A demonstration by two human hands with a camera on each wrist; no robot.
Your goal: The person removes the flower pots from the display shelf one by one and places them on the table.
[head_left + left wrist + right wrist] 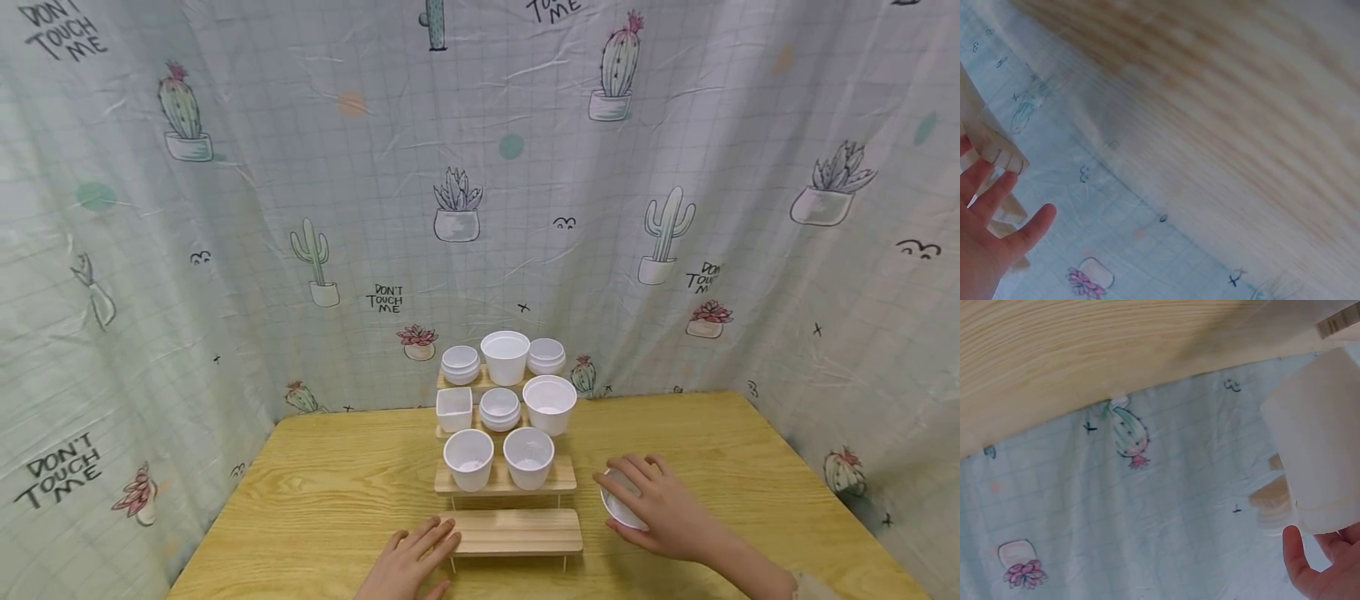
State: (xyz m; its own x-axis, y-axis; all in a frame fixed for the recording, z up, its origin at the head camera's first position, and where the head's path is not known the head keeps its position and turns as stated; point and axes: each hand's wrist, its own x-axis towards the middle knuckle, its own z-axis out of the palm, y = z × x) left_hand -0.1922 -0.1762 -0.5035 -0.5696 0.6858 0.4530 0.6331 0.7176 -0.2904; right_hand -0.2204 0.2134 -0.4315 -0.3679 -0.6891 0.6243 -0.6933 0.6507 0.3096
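Observation:
My right hand (667, 515) grips a white plastic pot (617, 502) from above, to the right of a stepped wooden stand. In the right wrist view that pot (1316, 444) fills the right side, with fingers (1297, 556) at its rim. My left hand (408, 560) touches the left end of the stand's lowest step (517, 533), its fingers spread and nearly straight. On the step above sit two round white pots (469, 460). A square pot (454, 410), a squat round one (499, 410) and a taller one (550, 405) occupy the step behind.
Three more white pots stand on the top step, the tallest (506, 358) in the middle. The stand rests on a wood-grain table (337, 475). Behind and at both sides hangs a cactus-print curtain (360, 183), meeting the table's back edge.

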